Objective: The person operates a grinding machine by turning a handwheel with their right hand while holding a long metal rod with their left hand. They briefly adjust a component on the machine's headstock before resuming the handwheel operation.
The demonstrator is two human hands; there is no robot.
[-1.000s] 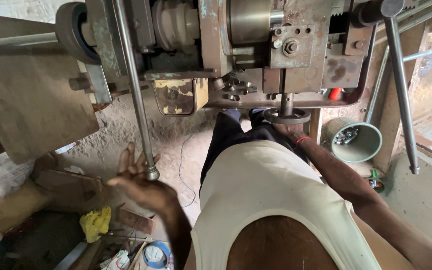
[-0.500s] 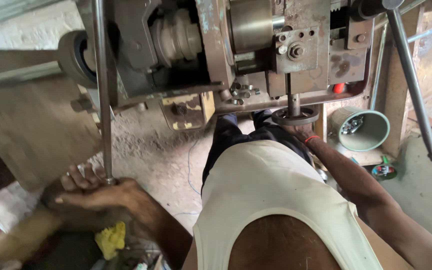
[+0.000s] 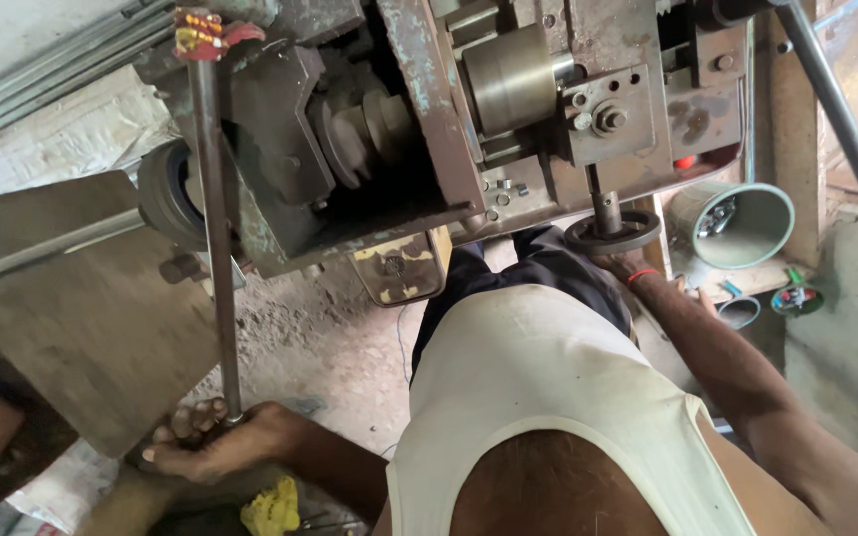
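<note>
The machine [image 3: 429, 129] fills the top of your view, a worn block of grey-green metal with a stepped pulley [image 3: 374, 124] in its dark middle and a steel cylinder [image 3: 508, 74] to the right of it. Keep your body square under it, as it is now, so that both arms work evenly.

The long lever rod [image 3: 213, 218] runs from a red-taped top end down to your left hand [image 3: 213, 447]. That grip is closed round the rod's lower end, fingers wrapped. Pull along the rod's own swing, not sideways, or it may bind. A flat brown board [image 3: 81, 308] stands just beside the rod on the left, so there is little room that way; the dusty floor [image 3: 330, 347] to the right of the rod lies open.

Your right hand [image 3: 633, 266] sits at the small round handwheel [image 3: 613, 233] on its short spindle, touching the rim from below. I cannot tell how far that grip closes, since the wheel hides the fingers. Turn it in small steps and keep knuckles clear of the plate above.

A grey pipe [image 3: 846, 129] slants down at far right, and a pale green cup [image 3: 742, 223] of small parts stands near your forearm: mind your elbow there.
</note>
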